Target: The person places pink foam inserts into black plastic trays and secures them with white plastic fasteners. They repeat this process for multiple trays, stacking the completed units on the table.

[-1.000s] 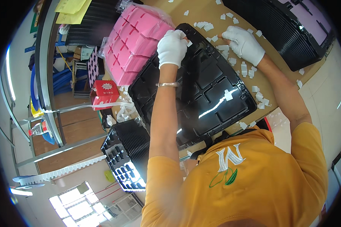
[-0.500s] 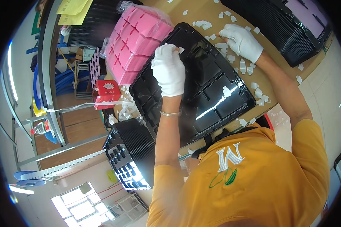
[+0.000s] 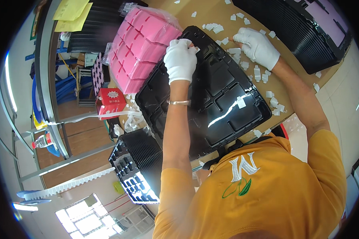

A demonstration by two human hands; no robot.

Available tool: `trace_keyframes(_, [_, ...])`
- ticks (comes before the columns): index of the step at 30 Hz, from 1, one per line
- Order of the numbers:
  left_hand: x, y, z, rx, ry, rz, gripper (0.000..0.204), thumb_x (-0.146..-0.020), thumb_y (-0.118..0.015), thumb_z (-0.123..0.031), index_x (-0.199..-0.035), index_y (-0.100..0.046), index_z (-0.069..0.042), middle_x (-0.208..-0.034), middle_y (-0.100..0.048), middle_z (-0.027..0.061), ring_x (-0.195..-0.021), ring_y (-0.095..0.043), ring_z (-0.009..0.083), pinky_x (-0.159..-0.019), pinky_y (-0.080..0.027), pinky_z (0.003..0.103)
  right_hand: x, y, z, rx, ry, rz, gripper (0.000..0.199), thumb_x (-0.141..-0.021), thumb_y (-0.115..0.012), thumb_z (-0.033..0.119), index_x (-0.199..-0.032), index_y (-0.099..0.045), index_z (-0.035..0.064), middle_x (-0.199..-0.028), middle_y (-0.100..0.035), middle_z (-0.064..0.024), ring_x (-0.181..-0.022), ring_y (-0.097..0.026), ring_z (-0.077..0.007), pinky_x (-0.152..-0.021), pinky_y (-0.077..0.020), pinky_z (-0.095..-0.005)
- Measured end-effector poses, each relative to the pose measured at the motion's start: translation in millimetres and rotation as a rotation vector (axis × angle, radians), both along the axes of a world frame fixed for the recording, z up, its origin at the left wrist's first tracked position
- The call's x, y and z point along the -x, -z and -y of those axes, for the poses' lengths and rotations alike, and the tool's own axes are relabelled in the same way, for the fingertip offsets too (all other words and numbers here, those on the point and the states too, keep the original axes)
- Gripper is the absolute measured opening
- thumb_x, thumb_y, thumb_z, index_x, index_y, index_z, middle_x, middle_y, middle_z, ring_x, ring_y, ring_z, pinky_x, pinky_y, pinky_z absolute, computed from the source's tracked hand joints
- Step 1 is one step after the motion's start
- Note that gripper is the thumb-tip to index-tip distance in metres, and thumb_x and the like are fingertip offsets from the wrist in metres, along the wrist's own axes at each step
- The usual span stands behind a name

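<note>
Tray [image 3: 211, 99], black, near end hidden under chest; long axis runs away. Left hand [image 3: 180, 59] grips far rim; right hand [image 3: 257, 46] pinches white chips [image 3: 243, 63].

Near edge of the glossy black plastic compartment tray [image 3: 211, 99] hidden behind the orange shirt [image 3: 267, 191], left hand's [image 3: 180, 59] fingertips curled out of sight, stack of black trays [image 3: 307, 32] cut off top right.

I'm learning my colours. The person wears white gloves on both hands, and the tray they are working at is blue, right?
Not quite. The head view shows white gloves on the left hand and right hand, but the tray is black, not blue.
</note>
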State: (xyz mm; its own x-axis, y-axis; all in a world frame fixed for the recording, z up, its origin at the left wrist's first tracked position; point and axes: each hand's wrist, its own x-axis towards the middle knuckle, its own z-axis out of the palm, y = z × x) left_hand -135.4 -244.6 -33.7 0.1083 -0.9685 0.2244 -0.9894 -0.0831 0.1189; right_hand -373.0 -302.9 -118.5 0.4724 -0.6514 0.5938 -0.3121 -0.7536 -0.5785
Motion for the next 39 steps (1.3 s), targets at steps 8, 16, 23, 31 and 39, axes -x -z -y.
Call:
trace_keyframes(8, [-9.5, 6.8, 5.2, -0.001, -0.078, -0.274, 0.031, -0.070, -0.079, -0.028, -0.089, -0.067, -0.007, -0.097, -0.063, 0.0121, -0.096, -0.059, 0.0312, -0.084, -0.048, 0.041, -0.2, 2.2, -2.3, 0.025, -0.066, -0.001, 0.022, -0.078, -0.059, -0.004, -0.099, -0.063, 0.0019, -0.082, -0.056, -0.0119, -0.080, -0.057, -0.0310, -0.071, -0.0475, -0.0376])
trace_keyframes(16, [1.9, 15.6, 9.6, 0.151, -0.164, -0.228, 0.026, -0.072, -0.075, -0.025, -0.088, -0.066, -0.007, -0.097, -0.064, 0.0122, -0.093, -0.060, 0.0312, -0.082, -0.048, 0.041, -0.7, 3.2, -1.9, -0.081, -0.046, -0.038, 0.025, -0.079, -0.058, 0.000, -0.102, -0.067, 0.0061, -0.085, -0.058, -0.0113, -0.083, -0.058, -0.0308, -0.075, -0.0473, -0.0390])
trace_keyframes(23, [8.4, 13.5, -8.5, 0.160, -0.119, -0.017, 0.039, -0.074, -0.077, -0.035, -0.097, -0.066, -0.006, -0.098, -0.064, 0.0118, -0.090, -0.062, 0.0288, -0.079, -0.050, 0.040, -0.5, -2.7, -5.1, -0.049, -0.050, -0.056, 0.024, -0.079, -0.059, 0.001, -0.101, -0.068, 0.0059, -0.086, -0.059, -0.0119, -0.083, -0.060, -0.0317, -0.075, -0.0477, -0.0395])
trace_keyframes(31, [-13.8, 1.0, -7.9, 0.019, -0.243, -0.089, 0.050, -0.067, -0.083, -0.033, -0.102, -0.065, -0.001, -0.097, -0.067, 0.0147, -0.089, -0.066, 0.0293, -0.080, -0.051, 0.038, 0.6, -2.6, -2.2, -0.015, -0.051, 0.003, 0.023, -0.077, -0.057, -0.003, -0.098, -0.064, 0.0027, -0.082, -0.055, -0.0120, -0.081, -0.057, -0.0306, -0.072, -0.0471, -0.0374])
trace_keyframes(39, [-10.8, 3.3, -5.9, 0.036, -0.136, -0.084, 0.054, -0.065, -0.084, -0.038, -0.100, -0.067, 0.000, -0.090, -0.068, 0.0148, -0.083, -0.066, 0.0271, -0.077, -0.052, 0.037, -3.4, 0.9, -2.2, 0.003, -0.038, -0.032, 0.021, -0.077, -0.058, -0.003, -0.096, -0.064, 0.0033, -0.082, -0.057, -0.0113, -0.080, -0.057, -0.0302, -0.071, -0.0479, -0.0379])
